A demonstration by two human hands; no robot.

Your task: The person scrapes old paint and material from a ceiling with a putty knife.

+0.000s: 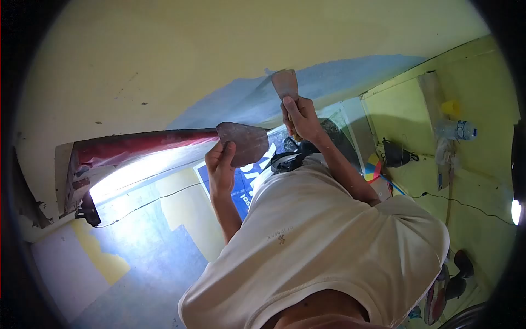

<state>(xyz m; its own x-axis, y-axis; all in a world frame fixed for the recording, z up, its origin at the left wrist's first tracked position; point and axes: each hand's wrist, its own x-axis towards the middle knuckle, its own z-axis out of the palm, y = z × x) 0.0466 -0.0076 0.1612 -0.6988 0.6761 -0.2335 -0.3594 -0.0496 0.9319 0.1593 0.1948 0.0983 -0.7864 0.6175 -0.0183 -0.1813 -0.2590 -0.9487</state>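
Well out to the left of the left hand, a red strip (142, 145) runs along the lower edge of a pale yellow wall (164, 55), with a bright glare just under it.

The left hand (221, 167) is raised on a bent forearm. Its fingers are closed round the lower edge of a broad blade (244, 142), a wide, dull metal plate fanning up and to the right. It looks thin and stiff, light for its width, with edges that are probably sharp (the narrow end in the palm seems the sensible place to take it). Behind and just below this hand is a blue board (241, 189) with white letters.

The right hand (300, 118) is higher and just to the right, on an arm stretched out from the sleeve of a white shirt (329, 236). It is clenched round the handle of a putty knife (285, 83), thumb lying along the back. The blade points up and meets the wall at the edge of a blue patch (339, 77). This narrower tool looks light, with some spring in the blade, so it is best held at the handle as here. The handle itself is hidden in the fist. The two blades are near each other but apart.

Well to the right of the right hand are a black bag (395, 153) and, further out, a clear bottle (456, 130).
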